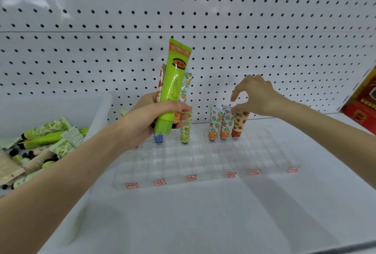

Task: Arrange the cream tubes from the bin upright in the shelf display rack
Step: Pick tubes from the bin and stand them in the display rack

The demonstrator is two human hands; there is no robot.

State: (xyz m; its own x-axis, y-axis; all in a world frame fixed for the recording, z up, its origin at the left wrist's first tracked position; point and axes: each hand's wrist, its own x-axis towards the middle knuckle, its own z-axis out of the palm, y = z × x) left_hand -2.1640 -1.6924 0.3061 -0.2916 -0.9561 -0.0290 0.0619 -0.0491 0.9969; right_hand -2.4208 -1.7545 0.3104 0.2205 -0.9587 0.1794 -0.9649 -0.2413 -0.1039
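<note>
White pegboard wall point(223, 19) behind, white shelf point(203, 223) below. Clear gridded display rack point(203, 162) sits on the shelf, red labels point(191, 177) along its front edge. Translucent bin point(97, 111) at far left, just beside the rack, with a loose pile of cream tubes point(46, 137) lying flat inside. Red box point(364, 107) at the right edge, not relevant.

Left hand point(146, 119) grips a bundle of tubes over the rack's back-left part: big green tube point(175, 82) in front, cap down and leaning slightly right, with at least two patterned tubes point(186, 88) behind it. Right hand point(256, 95) is over the rack's back row with fingers curled and the thumb tip touching the top edge of the middle orange tube point(224, 125). Index finger is lifted clear, and I cannot tell if the tube is actually pinched.

Back row has three tubes upright, side by side and touching: left orange tube point(214, 125), the middle orange one, and strawberry tube point(239, 126). Green floral tube point(186, 129) stands further left, against the left hand's fingers, and looks slotted in. Blue-capped tube point(158, 138) shows under the bundle; held or slotted, cannot tell.

Progress looks early. Only four or five tubes are placed, all in the back row, and every front row is empty. The held bundle and most of the bin are still to go.
</note>
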